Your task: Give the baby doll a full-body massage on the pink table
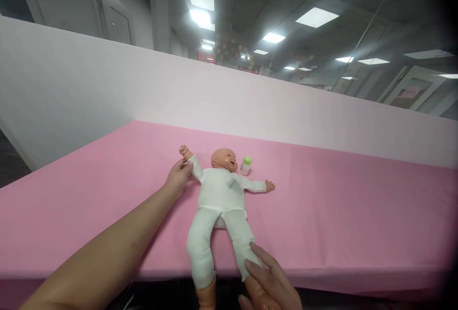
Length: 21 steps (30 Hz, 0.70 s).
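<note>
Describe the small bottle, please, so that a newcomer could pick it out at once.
Start with the pink-covered table and find the doll in white lying on it. Beside the doll's head, on the picture's right, is the small bottle. Its bright green cap sets it apart from the white-clothed doll.

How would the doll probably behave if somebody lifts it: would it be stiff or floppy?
The doll would probably be somewhat floppy, since its white legs look padded and creased like cloth. Its head, smooth and shiny, seems harder and might be slippery to hold.
</note>
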Each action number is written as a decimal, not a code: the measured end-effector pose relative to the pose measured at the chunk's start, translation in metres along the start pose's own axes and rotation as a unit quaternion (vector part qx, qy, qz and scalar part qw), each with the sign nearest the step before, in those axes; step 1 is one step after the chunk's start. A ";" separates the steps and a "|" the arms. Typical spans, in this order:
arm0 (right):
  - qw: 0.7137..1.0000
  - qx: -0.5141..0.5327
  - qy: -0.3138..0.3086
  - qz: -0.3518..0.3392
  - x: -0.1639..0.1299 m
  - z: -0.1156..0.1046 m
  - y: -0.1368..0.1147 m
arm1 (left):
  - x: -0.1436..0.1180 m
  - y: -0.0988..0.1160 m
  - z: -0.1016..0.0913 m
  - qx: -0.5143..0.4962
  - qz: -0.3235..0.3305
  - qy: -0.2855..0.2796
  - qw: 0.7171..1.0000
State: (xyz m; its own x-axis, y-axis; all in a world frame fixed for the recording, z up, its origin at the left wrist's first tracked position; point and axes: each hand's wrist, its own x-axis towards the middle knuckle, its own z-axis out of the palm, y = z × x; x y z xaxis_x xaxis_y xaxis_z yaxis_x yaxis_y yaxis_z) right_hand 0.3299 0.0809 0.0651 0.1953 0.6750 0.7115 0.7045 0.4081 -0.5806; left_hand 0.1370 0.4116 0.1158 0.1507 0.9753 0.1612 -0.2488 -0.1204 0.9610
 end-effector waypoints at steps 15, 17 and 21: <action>0.988 0.000 -0.110 0.107 0.113 0.042 0.012 | -0.018 0.007 0.016 0.485 0.187 -0.156 0.840; 0.985 -0.014 -0.130 0.112 0.120 0.056 0.016 | -0.017 0.005 0.015 0.489 0.186 -0.156 0.838; 0.983 -0.042 -0.147 0.102 0.124 0.074 0.019 | -0.015 0.005 0.012 0.487 0.184 -0.162 0.838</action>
State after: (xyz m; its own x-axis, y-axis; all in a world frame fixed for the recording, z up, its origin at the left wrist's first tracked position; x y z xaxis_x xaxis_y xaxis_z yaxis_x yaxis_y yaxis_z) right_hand 0.3169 0.2180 0.1131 0.1413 0.8908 0.4319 0.7276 0.2024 -0.6555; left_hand 0.1455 0.3940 0.1205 0.5271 0.7565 0.3872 0.5401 -0.6500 0.5346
